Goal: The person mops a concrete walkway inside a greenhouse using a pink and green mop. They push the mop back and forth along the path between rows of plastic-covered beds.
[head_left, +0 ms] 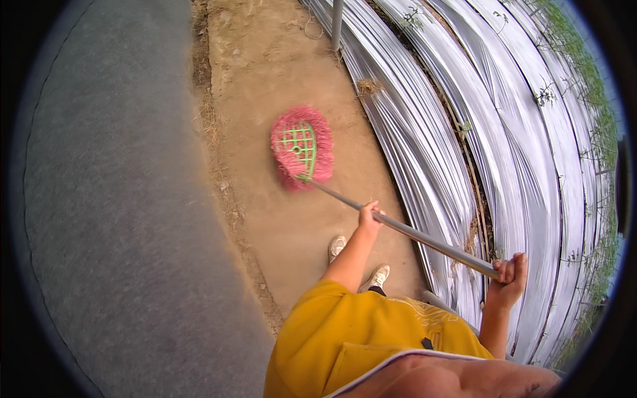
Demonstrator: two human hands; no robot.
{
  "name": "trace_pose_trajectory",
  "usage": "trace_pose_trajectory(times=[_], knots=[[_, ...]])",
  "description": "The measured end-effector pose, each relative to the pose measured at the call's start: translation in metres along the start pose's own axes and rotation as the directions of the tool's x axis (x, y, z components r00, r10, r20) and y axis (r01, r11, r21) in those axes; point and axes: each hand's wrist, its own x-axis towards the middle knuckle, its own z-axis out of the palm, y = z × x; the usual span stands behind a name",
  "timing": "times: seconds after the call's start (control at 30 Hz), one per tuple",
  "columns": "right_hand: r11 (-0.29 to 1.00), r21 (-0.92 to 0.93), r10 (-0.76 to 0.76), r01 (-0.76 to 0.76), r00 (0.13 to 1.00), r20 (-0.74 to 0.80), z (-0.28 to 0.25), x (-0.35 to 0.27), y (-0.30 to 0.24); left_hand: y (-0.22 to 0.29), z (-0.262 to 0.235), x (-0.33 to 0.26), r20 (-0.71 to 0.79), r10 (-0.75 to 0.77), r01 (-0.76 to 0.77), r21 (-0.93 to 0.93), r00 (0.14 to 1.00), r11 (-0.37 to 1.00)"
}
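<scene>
I hold a long grey-handled broom [424,239] with both hands. Its pink-bristled head with a green plastic frame [302,147] is out in front of me over the dirt strip [265,86], blurred by motion. My left hand [369,216] grips the handle partway down. My right hand [509,273] is closed around the handle's upper end at the right. My shoes [358,262] stand on the dirt just below the left hand.
A grey paved road [119,219] runs along the left, edged with dry grass [225,199]. Curved white plastic sheeting [504,146] with thin plants covers the right side. A grey pole [337,23] stands at the top.
</scene>
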Motion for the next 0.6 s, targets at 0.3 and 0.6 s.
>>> trace_pose_trajectory(times=[0.3, 0.6], knots=[[0.976, 0.045, -0.216, 0.211, 0.955, 0.203, -0.019, 0.005, -0.053, -0.016, 0.086, -0.035, 0.16, 0.003, 0.008, -0.069, 0.987, 0.998], [0.998, -0.01, 0.056, -0.055, 0.996, 0.068, 0.039, 0.021, 0.035, 0.061, 0.008, 0.018, -0.035, 0.119, -0.12, -0.034, 0.992, 0.992]])
